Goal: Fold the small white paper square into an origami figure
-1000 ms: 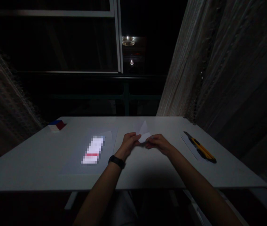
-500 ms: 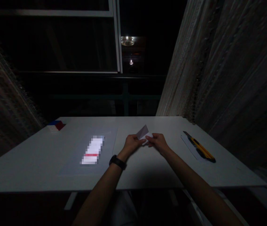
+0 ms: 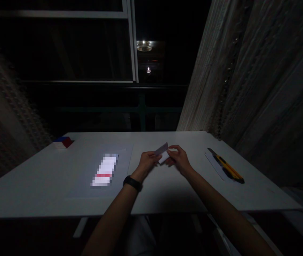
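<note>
A small folded piece of white paper point(image 3: 164, 155) is held up over the table, a crease running across it. My left hand point(image 3: 148, 160) grips its left side, the thumb lying on the front face. On the right edge, my right hand point(image 3: 178, 158) pinches the paper between thumb and fingers. Part of the paper's lower left is hidden behind my left thumb. A dark band sits on my left wrist.
The white table point(image 3: 151, 199) carries a lit, pixelated phone point(image 3: 105, 170) on a sheet of paper point(image 3: 80, 190). At the far left stands a blue, white and red block point(image 3: 63, 142). A yellow and black utility knife point(image 3: 227, 167) lies at right, over a white strip point(image 3: 214, 165).
The paper's raised upper flap has come down from a pointed peak to a narrower, flatter shape. My right thumb and fingers have shifted up along its right edge.
</note>
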Action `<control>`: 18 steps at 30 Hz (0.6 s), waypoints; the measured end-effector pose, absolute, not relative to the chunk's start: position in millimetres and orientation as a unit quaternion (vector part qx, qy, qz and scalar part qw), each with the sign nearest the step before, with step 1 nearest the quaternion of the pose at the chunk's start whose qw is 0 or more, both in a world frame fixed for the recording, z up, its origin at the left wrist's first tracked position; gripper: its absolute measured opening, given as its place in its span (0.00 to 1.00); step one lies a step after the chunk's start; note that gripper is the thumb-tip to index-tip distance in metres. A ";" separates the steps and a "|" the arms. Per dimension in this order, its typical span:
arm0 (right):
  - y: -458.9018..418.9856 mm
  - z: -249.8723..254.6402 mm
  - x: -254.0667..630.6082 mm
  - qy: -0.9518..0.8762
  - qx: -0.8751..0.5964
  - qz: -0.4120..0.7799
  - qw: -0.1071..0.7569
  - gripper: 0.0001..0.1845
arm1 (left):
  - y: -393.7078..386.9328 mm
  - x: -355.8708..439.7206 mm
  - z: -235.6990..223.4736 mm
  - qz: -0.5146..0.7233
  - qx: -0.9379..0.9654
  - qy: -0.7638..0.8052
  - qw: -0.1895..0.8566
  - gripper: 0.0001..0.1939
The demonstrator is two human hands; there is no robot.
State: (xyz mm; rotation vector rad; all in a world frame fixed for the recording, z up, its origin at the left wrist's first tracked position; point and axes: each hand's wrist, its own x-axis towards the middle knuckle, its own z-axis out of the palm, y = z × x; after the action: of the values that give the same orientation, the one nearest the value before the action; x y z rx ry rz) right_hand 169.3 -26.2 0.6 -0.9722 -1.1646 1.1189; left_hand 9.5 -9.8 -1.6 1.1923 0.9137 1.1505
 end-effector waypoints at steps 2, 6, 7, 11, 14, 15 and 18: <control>-26.5 0.0 169.4 -0.511 -0.402 0.492 0.579 0.25 | -9.0 8.5 -2.5 0.498 0.503 0.392 0.588 0.13; -25.0 -1.6 168.9 -0.491 -0.409 0.501 0.584 0.23 | -9.2 7.7 -2.0 0.492 0.501 0.386 0.598 0.13; -24.5 -1.6 168.6 -0.484 -0.412 0.503 0.586 0.22 | -9.5 7.8 -1.8 0.492 0.502 0.385 0.598 0.14; -23.6 -1.2 167.4 -0.458 -0.420 0.509 0.596 0.18 | -10.0 9.4 -1.4 0.492 0.499 0.385 0.601 0.16; -23.9 -1.4 166.8 -0.447 -0.430 0.506 0.599 0.15 | -9.9 10.9 -1.3 0.483 0.496 0.389 0.608 0.17; -24.0 -1.4 166.5 -0.449 -0.431 0.504 0.598 0.15 | -9.7 11.2 -1.3 0.480 0.497 0.388 0.610 0.17; -24.3 -1.0 165.2 -0.457 -0.433 0.499 0.595 0.15 | -9.3 11.2 -1.9 0.480 0.502 0.379 0.611 0.19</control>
State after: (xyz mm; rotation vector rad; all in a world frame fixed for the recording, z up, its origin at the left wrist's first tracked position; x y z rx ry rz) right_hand 165.2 -24.3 -1.0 -1.0065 -1.0625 1.1592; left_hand 11.2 -9.3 -1.9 1.1595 0.8742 1.1074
